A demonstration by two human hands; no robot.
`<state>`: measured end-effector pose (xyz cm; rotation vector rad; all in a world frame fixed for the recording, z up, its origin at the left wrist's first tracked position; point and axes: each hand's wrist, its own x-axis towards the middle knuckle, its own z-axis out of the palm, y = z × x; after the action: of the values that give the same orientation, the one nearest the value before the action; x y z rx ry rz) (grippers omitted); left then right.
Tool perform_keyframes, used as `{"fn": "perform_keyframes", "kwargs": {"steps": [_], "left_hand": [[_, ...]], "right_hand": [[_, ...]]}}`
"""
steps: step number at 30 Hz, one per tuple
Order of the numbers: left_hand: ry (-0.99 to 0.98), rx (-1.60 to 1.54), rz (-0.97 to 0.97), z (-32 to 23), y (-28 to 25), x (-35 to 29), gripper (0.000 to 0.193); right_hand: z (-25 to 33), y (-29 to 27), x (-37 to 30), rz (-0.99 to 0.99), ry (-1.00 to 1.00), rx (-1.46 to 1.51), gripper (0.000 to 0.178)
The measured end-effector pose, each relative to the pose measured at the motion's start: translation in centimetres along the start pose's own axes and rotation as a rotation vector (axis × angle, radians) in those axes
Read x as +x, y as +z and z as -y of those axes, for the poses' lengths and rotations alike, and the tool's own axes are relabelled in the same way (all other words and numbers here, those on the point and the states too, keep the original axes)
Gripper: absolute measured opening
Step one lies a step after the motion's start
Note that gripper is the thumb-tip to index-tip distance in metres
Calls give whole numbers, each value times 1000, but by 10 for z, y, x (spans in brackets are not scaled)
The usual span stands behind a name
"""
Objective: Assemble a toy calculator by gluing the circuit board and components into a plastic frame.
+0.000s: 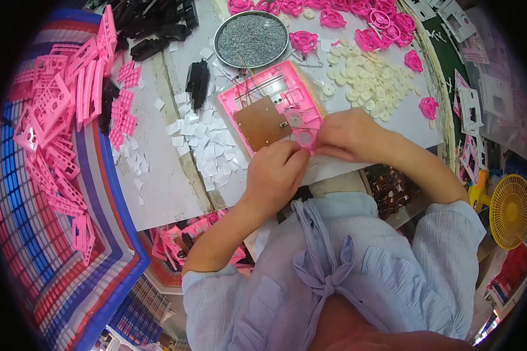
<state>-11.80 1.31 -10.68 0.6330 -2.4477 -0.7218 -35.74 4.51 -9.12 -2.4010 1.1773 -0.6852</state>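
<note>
A pink plastic housing lies open on the table in front of me, on what looks like a clear plastic bag. A brown circuit board rests on its left part, with thin wires running from it. Two round, speaker-like discs sit at the housing's lower right. My left hand is at the near edge of the housing, its fingers pinched by the lower disc. My right hand is closed at the housing's right corner. Whatever lies between the fingertips of either hand is too small or hidden to make out.
Beyond the housing stands a round metal tray full of small screws. White round discs and pink ring-shaped parts are heaped to the right. White squares, black parts and pink panels lie leftward.
</note>
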Motion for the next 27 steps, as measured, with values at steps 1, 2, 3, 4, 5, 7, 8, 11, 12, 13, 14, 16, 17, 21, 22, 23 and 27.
{"fn": "perform_keyframes", "kwargs": {"steps": [1,2,3,4,5,7,8,11,12,13,14,16,17,21,22,23,27], "left_hand": [[15,5,18,1,1,0,25],[30,10,36,2,2,0,28],[37,21,54,2,2,-2,30],[50,26,61,3,2,-3,33],[63,30,68,3,2,-4,37],[88,48,74,3,4,-4,42],[100,61,74,3,5,-2,44],[141,106,81,4,5,-1,45],[157,116,86,4,5,-2,45],[153,136,100,2,5,0,44],[148,156,114,-2,5,3,44],[135,189,143,-7,1,4,42],[132,196,162,-7,-1,3,42],[151,172,143,-4,-2,3,42],[164,169,138,-4,1,3,42],[178,170,129,-4,2,4,42],[126,135,133,-1,-3,-4,42]], "right_hand": [[-6,3,-3,-21,-21,57,17],[-9,5,-8,-54,-22,51,17],[-12,9,-14,-87,-31,52,16],[-13,13,-19,-120,-39,53,16],[-13,18,-24,-152,-28,26,17],[-7,25,-31,-213,-8,-29,18],[-3,24,-35,-223,-3,-78,20],[15,20,-42,-185,50,-198,26],[23,19,-51,-118,103,-224,27],[29,18,-53,-54,152,-248,29],[37,15,-53,81,212,-283,28],[47,-9,-38,302,304,-271,26],[47,-22,-27,388,345,-226,25],[2,-31,59,-31,407,-16,20],[-11,-16,72,-113,401,-74,21],[-20,-6,87,-196,389,-135,22],[-11,4,134,137,517,-245,23]]}}
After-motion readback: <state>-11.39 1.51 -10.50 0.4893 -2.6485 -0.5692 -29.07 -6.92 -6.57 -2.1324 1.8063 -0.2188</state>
